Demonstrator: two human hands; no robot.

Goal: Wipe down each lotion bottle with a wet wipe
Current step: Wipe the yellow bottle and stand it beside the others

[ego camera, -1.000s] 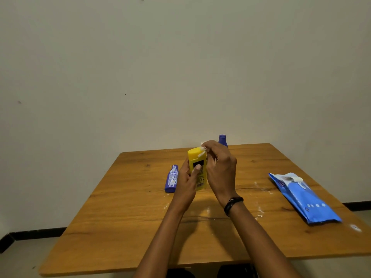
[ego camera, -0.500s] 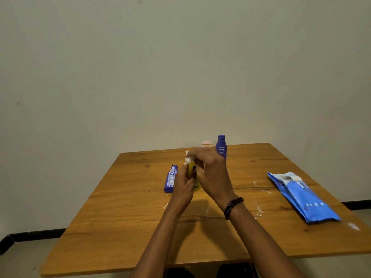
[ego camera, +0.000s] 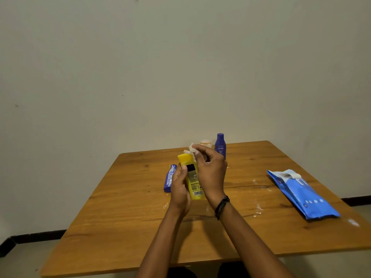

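Left hand (ego camera: 179, 189) wraps the yellow lotion bottle (ego camera: 192, 177) mid-body, slightly tilted, over the table (ego camera: 120, 217). Right hand (ego camera: 210, 173) pinches a white wet wipe (ego camera: 191, 149) at the bottle's top end. Back label faces the camera: barcode and QR square, print too small to read. Behind-right of the yellow bottle: upright blue bottle (ego camera: 220, 146) marked NIVEA. Just left: blue bottle lying flat (ego camera: 169, 178), label unreadable. Well right: blue wipes pack (ego camera: 301, 194).

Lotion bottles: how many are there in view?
3. A yellow bottle is held in the left hand; a blue bottle lies on the table left of it; a blue Nivea bottle stands near the far edge. A pale round container beside that is partly hidden.
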